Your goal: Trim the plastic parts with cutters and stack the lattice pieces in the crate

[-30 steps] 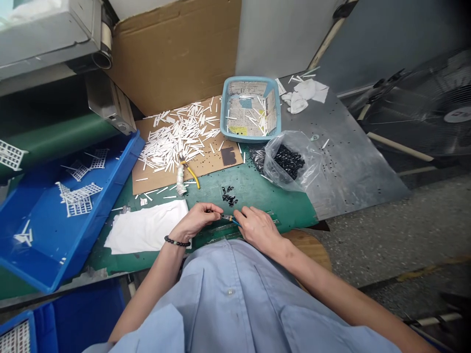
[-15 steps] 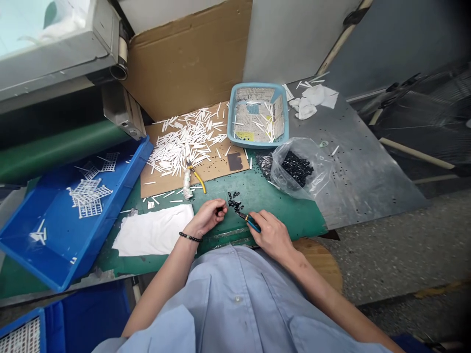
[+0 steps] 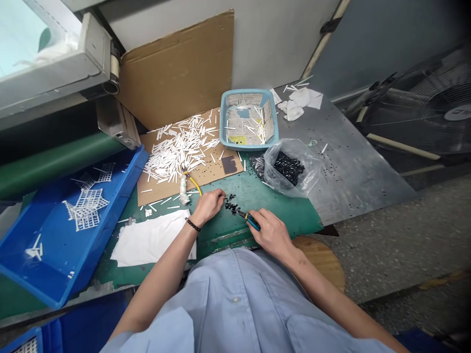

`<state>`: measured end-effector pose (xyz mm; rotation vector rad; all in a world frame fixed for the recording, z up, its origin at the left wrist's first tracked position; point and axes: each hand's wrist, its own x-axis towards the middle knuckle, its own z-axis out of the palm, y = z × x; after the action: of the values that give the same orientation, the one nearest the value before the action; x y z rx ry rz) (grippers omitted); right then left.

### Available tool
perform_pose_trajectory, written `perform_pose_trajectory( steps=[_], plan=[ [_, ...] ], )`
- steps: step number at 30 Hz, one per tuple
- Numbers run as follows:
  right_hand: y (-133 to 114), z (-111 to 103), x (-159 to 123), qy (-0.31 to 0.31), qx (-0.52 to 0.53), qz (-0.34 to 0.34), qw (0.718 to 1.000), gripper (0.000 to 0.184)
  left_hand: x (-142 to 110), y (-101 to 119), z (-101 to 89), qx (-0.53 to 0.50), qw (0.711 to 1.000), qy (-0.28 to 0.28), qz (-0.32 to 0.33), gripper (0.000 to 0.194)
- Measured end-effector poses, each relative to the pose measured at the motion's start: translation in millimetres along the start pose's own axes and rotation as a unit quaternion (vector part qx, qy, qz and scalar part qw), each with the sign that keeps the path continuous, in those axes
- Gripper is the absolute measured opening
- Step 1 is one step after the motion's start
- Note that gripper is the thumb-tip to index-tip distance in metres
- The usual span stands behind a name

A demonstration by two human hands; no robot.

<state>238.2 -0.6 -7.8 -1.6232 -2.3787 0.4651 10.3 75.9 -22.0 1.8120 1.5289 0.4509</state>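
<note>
Green rubber mat [image 3: 283, 215] covers the bench, and both of the person's hands work on it. The right hand [image 3: 272, 233] is closed around a pair of small blue-handled pliers [image 3: 250, 221], with the tips angled toward 10 o'clock. Just beside those tips lies a small cluster of black bits [image 3: 231, 205] on the mat, between the two hands. The left hand [image 3: 208, 207], with a black bead bracelet [image 3: 193, 225] at the wrist, is curled narrow, its fingertips [image 3: 222, 196] close to the cluster; whether they pinch anything I cannot tell. At 9 o'clock from the hands lies a white cloth [image 3: 152, 240]. At 11 o'clock, a cardboard sheet [image 3: 162, 194] carries a heap of white plastic strips [image 3: 180, 152], with yellow-handled pliers [image 3: 193, 182] and a white wrapped bundle [image 3: 183, 191] at its near edge. At 12 o'clock sits a pale blue basket [image 3: 222, 122] holding more strips, and at 1 o'clock a clear plastic bag [image 3: 290, 166] holds black bits. A blue bin [image 3: 47, 267] with white plastic lattice pieces [image 3: 86, 211] sits at 9 o'clock, past the cloth.
</note>
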Motion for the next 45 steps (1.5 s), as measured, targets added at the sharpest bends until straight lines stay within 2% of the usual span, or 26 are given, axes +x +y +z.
perform_pose_trajectory(
  steps=[3, 4, 6, 8, 9, 11, 13, 18, 28, 40, 45],
  plan=[
    [-1.6, -0.2, -0.1, 0.004, 0.003, -0.003, 1.000, 0.026, -5.5, -0.3, 6.2, -0.148, 0.985, 0.040, -0.073, 0.010],
    [-2.3, -0.7, 0.1, 0.005, 0.004, -0.004, 1.000, 0.026, -8.2, -0.5, 8.8, -0.231, 0.966, 0.049, -0.106, 0.007],
    [-3.6, -1.8, 0.6, 0.006, 0.006, -0.006, 1.000, 0.027, -15.0, -0.1, 13.2, -0.399, 0.900, 0.056, -0.164, 0.005],
    [-5.2, -3.0, 1.3, 0.004, 0.007, -0.011, 1.000, 0.027, -23.6, 2.7, 15.1, -0.526, 0.828, 0.049, -0.191, 0.009],
    [-6.2, -3.7, 1.7, 0.002, 0.006, -0.013, 1.000, 0.026, -28.2, 4.8, 15.0, -0.566, 0.800, 0.046, -0.194, 0.010],
    [-9.0, -5.3, 2.9, -0.002, 0.001, -0.021, 1.000, 0.026, -37.2, 9.6, 13.5, -0.610, 0.768, 0.035, -0.192, 0.013],
    [-12.8, -7.2, 4.7, -0.007, -0.010, -0.034, 0.999, 0.027, -45.2, 13.4, 11.7, -0.627, 0.756, 0.013, -0.189, 0.015],
    [-21.4, -12.4, 12.2, -0.025, -0.044, -0.063, 0.997, 0.030, -58.0, 13.8, 11.3, -0.628, 0.754, -0.017, -0.191, 0.022],
    [-26.1, -22.4, 23.3, -0.054, -0.084, -0.107, 0.989, 0.031, -65.2, 13.6, 8.7, -0.637, 0.747, -0.047, -0.183, 0.016],
    [-27.0, -22.3, 21.0, -0.058, -0.095, -0.114, 0.987, 0.029, -66.4, 8.7, 8.5, -0.563, 0.803, -0.053, -0.188, 0.021],
    [-27.9, -23.9, 20.0, -0.065, -0.092, -0.115, 0.987, 0.029, -66.1, 7.9, 7.0, -0.545, 0.815, -0.057, -0.188, 0.024]
  ],
)
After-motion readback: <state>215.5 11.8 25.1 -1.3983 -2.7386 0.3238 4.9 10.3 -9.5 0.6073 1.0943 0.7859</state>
